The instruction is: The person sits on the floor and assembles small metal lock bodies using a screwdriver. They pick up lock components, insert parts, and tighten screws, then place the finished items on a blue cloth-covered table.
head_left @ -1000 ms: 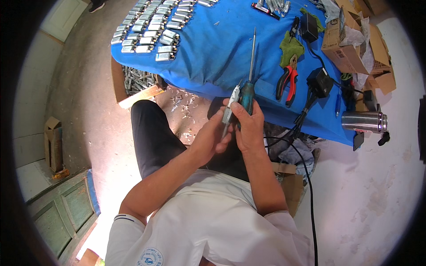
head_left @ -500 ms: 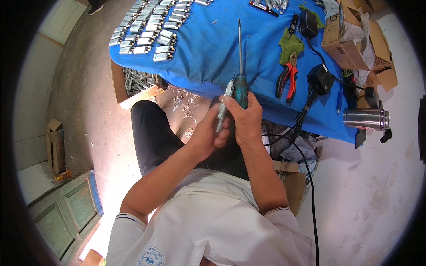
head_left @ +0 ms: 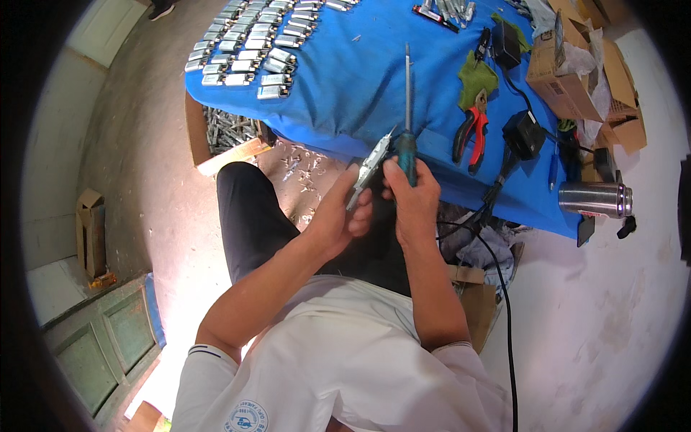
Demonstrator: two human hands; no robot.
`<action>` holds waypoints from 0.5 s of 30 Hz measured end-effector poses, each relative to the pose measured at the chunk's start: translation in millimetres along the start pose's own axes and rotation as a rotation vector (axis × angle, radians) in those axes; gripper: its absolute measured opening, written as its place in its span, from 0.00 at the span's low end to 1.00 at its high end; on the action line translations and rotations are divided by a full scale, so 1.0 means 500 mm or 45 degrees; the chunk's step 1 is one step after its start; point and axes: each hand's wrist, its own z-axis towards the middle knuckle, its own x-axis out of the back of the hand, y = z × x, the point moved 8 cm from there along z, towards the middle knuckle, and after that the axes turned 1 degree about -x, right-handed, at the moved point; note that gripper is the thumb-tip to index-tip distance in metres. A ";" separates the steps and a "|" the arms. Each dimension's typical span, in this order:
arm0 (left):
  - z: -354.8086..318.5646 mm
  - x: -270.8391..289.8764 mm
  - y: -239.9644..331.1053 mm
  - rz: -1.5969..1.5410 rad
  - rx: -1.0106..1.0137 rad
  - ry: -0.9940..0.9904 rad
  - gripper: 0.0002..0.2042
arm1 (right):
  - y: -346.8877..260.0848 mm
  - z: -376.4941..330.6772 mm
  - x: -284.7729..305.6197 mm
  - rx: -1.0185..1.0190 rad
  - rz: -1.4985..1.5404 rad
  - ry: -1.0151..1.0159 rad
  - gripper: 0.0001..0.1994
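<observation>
On the table [head_left: 345,86], small parts [head_left: 245,65] are laid left and pliers [head_left: 480,135] right; by its near edge, a screwdriver [head_left: 407,150] is held right of a component [head_left: 370,166].

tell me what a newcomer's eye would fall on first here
Probably the bright blue cloth, with rows of small silvery parts at its far left. Next, the long teal-handled screwdriver in the right grip, beside the slim metallic piece in the left grip. The red-and-black pliers also stand out, lying toward the cloth's right side.
</observation>
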 end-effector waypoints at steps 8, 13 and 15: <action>0.028 0.010 0.025 -0.031 -0.025 -0.004 0.23 | -0.035 -0.137 0.166 0.023 -0.461 0.029 0.18; 0.052 0.010 0.062 -0.038 -0.096 0.045 0.23 | -0.056 -0.206 0.234 -0.154 -0.636 -0.077 0.19; 0.061 0.004 0.069 -0.018 -0.106 0.040 0.23 | -0.101 -0.221 0.215 -0.034 -0.627 -0.098 0.20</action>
